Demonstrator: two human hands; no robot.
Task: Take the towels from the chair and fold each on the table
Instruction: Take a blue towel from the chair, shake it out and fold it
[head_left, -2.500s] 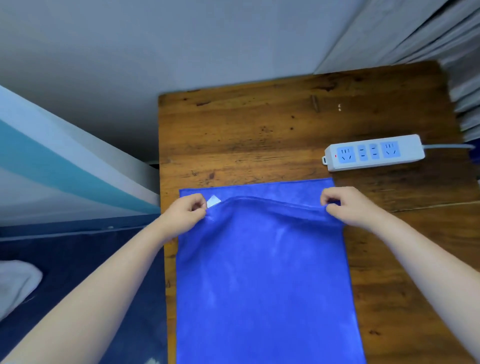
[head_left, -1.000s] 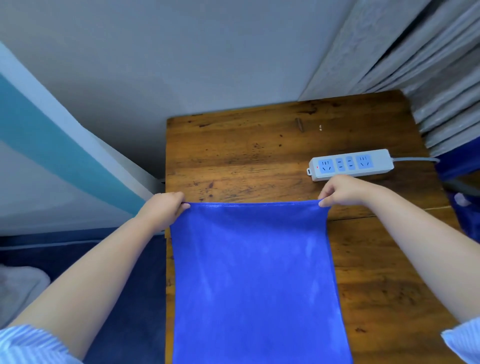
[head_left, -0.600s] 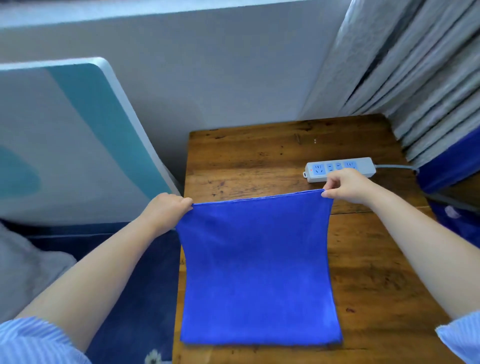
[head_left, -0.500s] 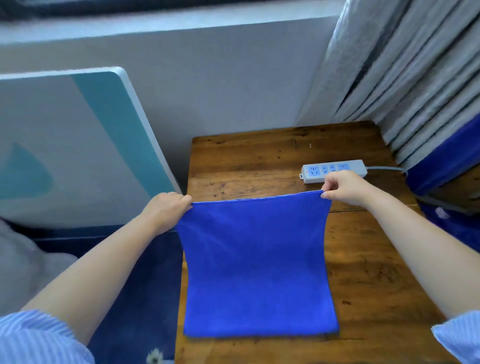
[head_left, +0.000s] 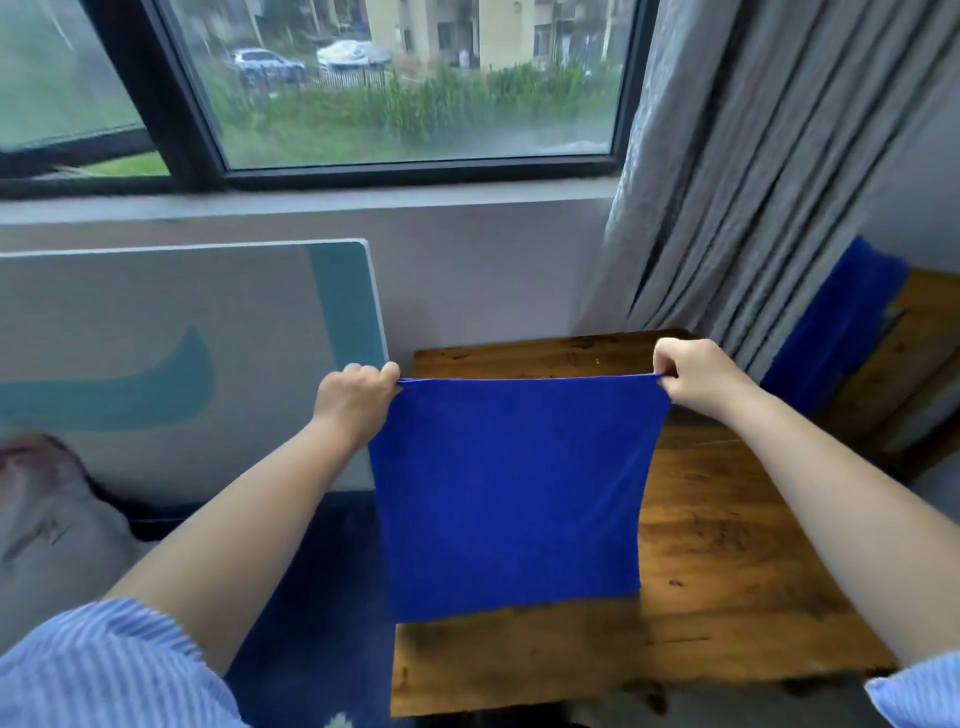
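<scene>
Above the surface now: blue towel has been lifted clear and hangs doubled, where a second ago its lower part lay flat. Probably lining up the next fold. Left hand and right hand pinch the top corners, arms stretched forward, edge taut.

Two hands are being seen, a left hand and a right hand, and one blue towel is being held up between them. A second blue towel is being shown draped at the right. One wooden table, one grey curtain, one window and one leaning panel are being counted.
</scene>
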